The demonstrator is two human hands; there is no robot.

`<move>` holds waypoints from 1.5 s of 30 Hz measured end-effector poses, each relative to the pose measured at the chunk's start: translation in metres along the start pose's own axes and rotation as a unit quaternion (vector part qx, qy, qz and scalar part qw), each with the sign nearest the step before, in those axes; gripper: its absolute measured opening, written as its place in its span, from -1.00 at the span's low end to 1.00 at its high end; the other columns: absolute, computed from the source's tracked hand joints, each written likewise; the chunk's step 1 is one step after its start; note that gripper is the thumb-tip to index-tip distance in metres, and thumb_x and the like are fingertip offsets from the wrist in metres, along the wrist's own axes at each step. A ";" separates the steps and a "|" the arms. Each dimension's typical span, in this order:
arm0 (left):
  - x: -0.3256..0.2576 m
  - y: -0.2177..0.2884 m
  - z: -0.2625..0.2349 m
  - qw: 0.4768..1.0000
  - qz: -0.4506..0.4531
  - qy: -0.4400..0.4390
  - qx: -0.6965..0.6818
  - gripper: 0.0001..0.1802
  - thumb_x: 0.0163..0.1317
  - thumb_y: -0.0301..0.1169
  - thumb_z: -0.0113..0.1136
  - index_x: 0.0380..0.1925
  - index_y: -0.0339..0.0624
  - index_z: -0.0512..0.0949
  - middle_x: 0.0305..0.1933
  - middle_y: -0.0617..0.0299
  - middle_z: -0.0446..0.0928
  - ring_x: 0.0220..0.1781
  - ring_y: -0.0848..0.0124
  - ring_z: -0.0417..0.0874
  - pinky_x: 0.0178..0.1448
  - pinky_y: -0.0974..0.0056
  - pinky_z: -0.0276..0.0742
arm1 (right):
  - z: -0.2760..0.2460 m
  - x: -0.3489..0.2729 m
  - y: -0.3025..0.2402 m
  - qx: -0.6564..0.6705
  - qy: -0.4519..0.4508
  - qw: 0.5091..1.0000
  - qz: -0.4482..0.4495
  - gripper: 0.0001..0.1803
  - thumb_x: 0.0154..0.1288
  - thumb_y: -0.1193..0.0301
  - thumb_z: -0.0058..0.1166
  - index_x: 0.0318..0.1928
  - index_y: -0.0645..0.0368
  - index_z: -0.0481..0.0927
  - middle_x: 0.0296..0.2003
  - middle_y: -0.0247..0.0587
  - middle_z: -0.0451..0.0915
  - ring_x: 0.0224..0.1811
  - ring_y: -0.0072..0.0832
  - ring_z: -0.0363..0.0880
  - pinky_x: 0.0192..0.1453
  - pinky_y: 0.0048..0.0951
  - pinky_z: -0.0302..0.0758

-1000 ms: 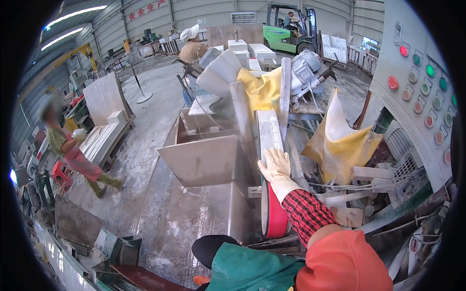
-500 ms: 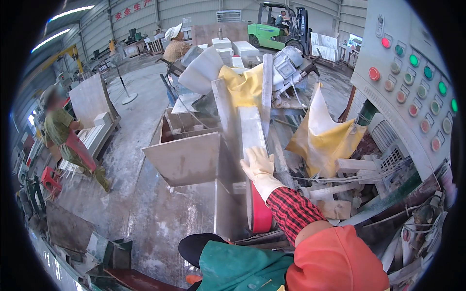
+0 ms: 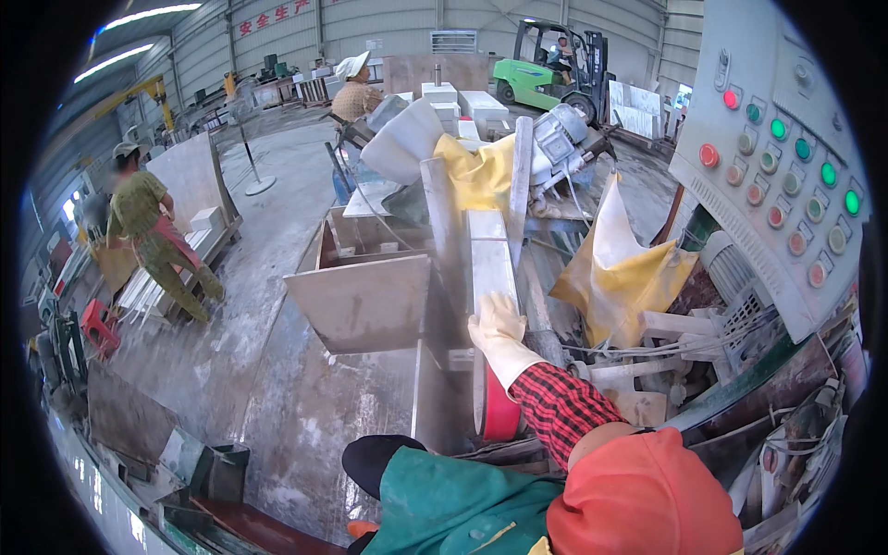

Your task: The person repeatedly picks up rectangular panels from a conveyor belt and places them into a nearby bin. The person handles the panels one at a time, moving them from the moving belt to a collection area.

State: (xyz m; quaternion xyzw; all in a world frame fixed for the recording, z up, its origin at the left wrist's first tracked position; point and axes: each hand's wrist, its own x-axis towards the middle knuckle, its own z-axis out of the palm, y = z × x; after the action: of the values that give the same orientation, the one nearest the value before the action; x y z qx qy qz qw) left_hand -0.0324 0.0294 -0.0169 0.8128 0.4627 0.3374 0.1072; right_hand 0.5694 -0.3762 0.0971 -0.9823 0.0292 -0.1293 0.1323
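At the lower edge a green apron [image 3: 453, 499] and an orange-red sleeve [image 3: 647, 499] are seen; the left hand is out of view, so the state of its fingers cannot be told. A black-and-red checked cuff [image 3: 562, 407] is worn behind the cream-gloved right hand [image 3: 499, 340], which is laid palm down, fingers close together, slightly bent and closed around nothing. Beneath it a narrow belt's rounded red end [image 3: 502, 414] is exposed, and on the belt a long pale strip [image 3: 488, 250] is carried, partly covered by the hand. To the left a grey panel [image 3: 365, 303] is set; to the right, a yellow-and-white sheet [image 3: 629, 277] and a control panel [image 3: 768, 171] with lit buttons. Beyond, the strip is flanked by upright boards [image 3: 521, 166] draped between with a yellow cover [image 3: 476, 171]; farthest, a green forklift [image 3: 525, 81] is occupied by a person.
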 end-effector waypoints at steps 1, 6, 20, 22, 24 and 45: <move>0.001 0.000 0.007 1.000 -0.001 -0.003 -0.019 -0.47 0.45 -0.60 0.15 0.41 -0.29 0.38 0.41 -0.07 0.48 0.38 0.22 0.52 0.43 0.23 0.47 | -0.002 -0.004 0.008 -0.004 -0.001 1.000 0.007 -0.55 0.24 0.14 0.22 0.12 -0.08 0.54 0.21 -0.30 0.46 0.39 -0.29 0.35 0.33 0.22 0.44; 0.003 0.017 0.001 0.997 0.006 -0.015 0.078 -0.51 0.52 -0.42 0.11 0.40 -0.31 0.40 0.38 -0.07 0.50 0.40 0.16 0.51 0.47 0.16 0.42 | -0.001 -0.028 0.021 0.035 -0.008 0.999 -0.025 -0.47 0.22 0.12 0.24 0.19 -0.08 0.53 0.22 -0.27 0.46 0.41 -0.26 0.33 0.37 0.16 0.42; 0.012 0.039 -0.003 0.997 -0.054 0.053 0.009 -0.56 0.35 -0.49 0.17 0.22 -0.34 0.52 0.24 -0.21 0.55 0.33 -0.11 0.51 0.47 -0.01 0.36 | -0.018 -0.004 0.024 0.019 -0.117 0.989 0.089 0.10 -0.14 0.19 0.48 0.51 -0.02 0.29 0.41 0.18 0.35 0.42 0.15 0.39 0.46 -0.04 0.43; 0.014 0.045 -0.001 0.997 -0.048 0.054 -0.003 -0.56 0.35 -0.50 0.18 0.22 -0.35 0.52 0.23 -0.23 0.57 0.34 -0.13 0.51 0.48 -0.02 0.36 | 0.004 0.034 0.053 0.209 -0.079 0.971 0.090 0.10 -0.22 0.31 0.45 0.48 0.08 0.33 0.37 0.14 0.42 0.40 0.02 0.43 0.42 -0.07 0.43; 0.011 0.042 -0.003 0.996 -0.058 0.062 0.003 -0.56 0.35 -0.50 0.18 0.22 -0.35 0.52 0.24 -0.22 0.57 0.33 -0.13 0.51 0.49 -0.02 0.35 | -0.001 0.044 0.038 0.467 -0.089 0.871 0.126 0.11 -0.29 0.31 0.48 0.44 0.16 0.39 0.22 -0.01 0.56 0.33 -0.17 0.50 0.32 -0.23 0.46; 0.081 0.185 -0.018 0.432 -0.338 -0.043 -0.835 -0.40 0.61 -0.18 -0.06 0.49 -0.26 0.19 0.56 0.02 0.26 0.54 0.11 0.33 0.59 0.01 0.31 | -0.108 -0.251 -0.369 0.134 -0.379 0.492 -0.772 -0.29 -0.16 0.48 0.44 0.16 -0.01 0.62 0.20 -0.15 0.62 0.25 -0.14 0.60 0.35 -0.21 0.56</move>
State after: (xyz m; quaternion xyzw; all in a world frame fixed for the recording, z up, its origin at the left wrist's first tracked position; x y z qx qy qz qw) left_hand 0.1097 -0.0071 0.1226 0.1198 0.1883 0.4610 0.8589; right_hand 0.3075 -0.0251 0.2350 -0.5369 -0.8119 0.2021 0.1081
